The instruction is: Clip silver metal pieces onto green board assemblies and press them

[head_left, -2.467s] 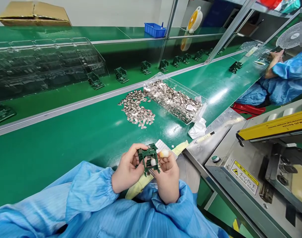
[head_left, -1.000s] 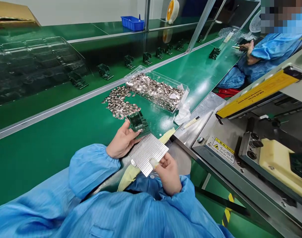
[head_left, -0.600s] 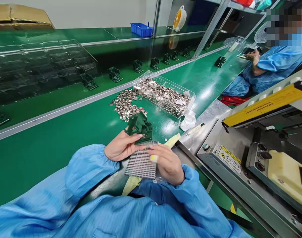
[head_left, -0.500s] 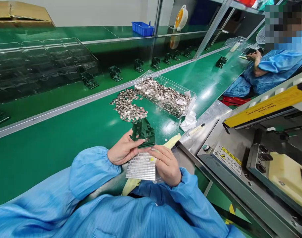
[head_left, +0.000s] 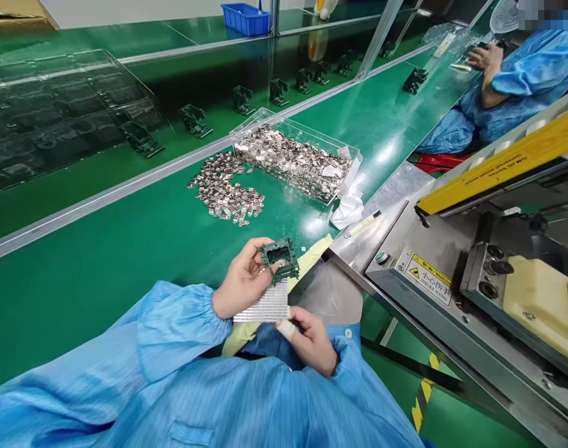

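My left hand grips a dark green plastic frame with a square opening, its thumb over the near edge. Below the frame lies a sheet of small silver labels, partly covered by that hand. My right hand is closed in a pinch at the sheet's lower right corner; a pale wrap covers one fingertip. Whether a single label is between those fingers is too small to tell. A yellow cloth shows under and beyond the sheet.
Ahead is a heap of small metal pieces beside a clear box full of them. More green frames line the far strip. A pen and white tissue lie by the machine at right. A co-worker's hand is beyond.
The green frame has turned so its square opening faces me, held by my left hand alone. My right hand has moved down from the frame to the sheet's lower corner. The view has shifted slightly.
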Action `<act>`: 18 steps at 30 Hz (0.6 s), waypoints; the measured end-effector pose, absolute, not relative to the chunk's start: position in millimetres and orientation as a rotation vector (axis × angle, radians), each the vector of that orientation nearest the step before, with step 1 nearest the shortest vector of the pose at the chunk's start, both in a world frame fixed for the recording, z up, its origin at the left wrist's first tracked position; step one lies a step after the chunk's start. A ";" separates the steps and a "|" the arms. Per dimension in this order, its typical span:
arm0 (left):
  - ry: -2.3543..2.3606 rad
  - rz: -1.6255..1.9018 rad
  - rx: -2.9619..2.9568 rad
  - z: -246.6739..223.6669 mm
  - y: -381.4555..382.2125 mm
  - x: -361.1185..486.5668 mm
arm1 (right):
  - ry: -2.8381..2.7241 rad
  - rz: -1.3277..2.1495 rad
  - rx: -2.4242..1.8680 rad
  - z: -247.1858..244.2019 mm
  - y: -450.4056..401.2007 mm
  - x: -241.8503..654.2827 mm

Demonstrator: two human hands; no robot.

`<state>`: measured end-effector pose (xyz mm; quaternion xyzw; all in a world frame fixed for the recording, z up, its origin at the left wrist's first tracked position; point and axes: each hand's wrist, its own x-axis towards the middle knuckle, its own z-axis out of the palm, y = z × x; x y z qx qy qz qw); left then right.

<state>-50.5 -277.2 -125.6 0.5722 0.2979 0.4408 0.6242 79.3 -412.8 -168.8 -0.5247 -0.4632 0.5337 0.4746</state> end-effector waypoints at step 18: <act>0.776 1.006 1.384 -135.5 -275.3 -44.3 | -1.398 0.969 -1.298 -185.9 -399.8 99.0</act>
